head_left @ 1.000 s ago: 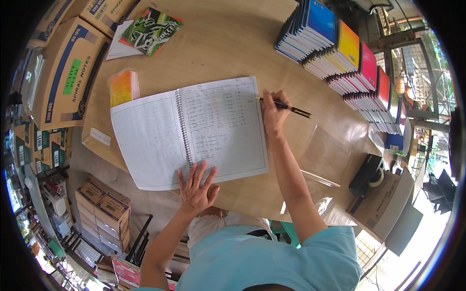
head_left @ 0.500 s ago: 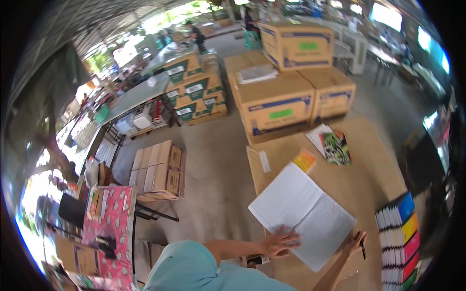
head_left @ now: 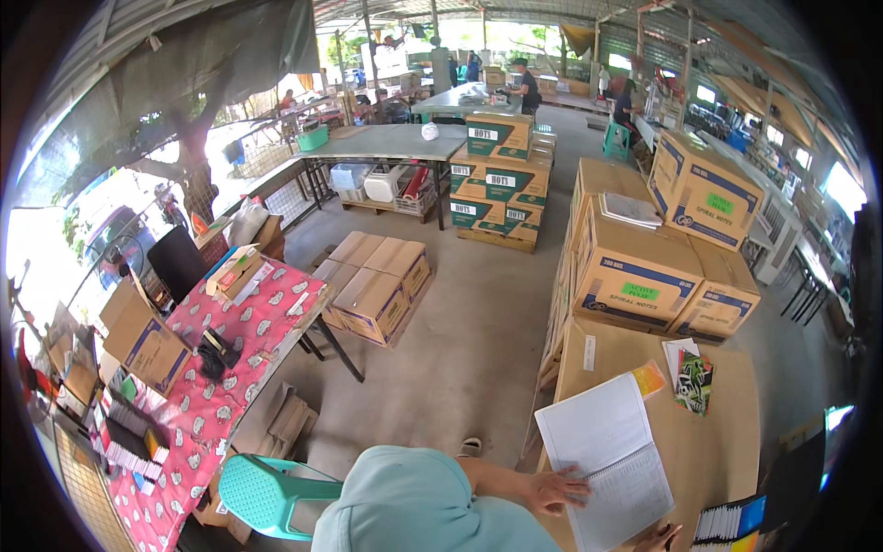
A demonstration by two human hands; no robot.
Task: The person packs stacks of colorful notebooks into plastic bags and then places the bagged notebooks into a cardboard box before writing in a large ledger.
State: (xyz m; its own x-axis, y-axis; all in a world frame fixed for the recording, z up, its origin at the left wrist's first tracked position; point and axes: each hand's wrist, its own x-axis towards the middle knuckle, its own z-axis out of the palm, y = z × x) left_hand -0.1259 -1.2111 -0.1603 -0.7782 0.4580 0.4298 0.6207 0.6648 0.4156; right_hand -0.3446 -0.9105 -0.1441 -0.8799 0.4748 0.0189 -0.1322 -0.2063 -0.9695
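A spiral notebook lies spread open on the brown table at the lower right. Fingers apart, my left hand rests flat on the notebook's near left part, beside the wire binding. At the bottom edge of the picture, partly cut off, my right hand is closed by the notebook's near right corner. It holds a dark pen, of which only a little shows. An orange-yellow sheet pokes out from under the notebook's far end. Farther right lies a booklet with a green and black cover, on white paper.
Stacked notebooks stand at the table's near right. Large cartons rise beyond its far end. To the left are a green plastic stool, a pink-covered table and low cartons. Other people work in the background.
The view has swung left and up, so the table and notebook appear farther right. My left hand stays on the notebook; my right hand now sits at the picture's lower edge.
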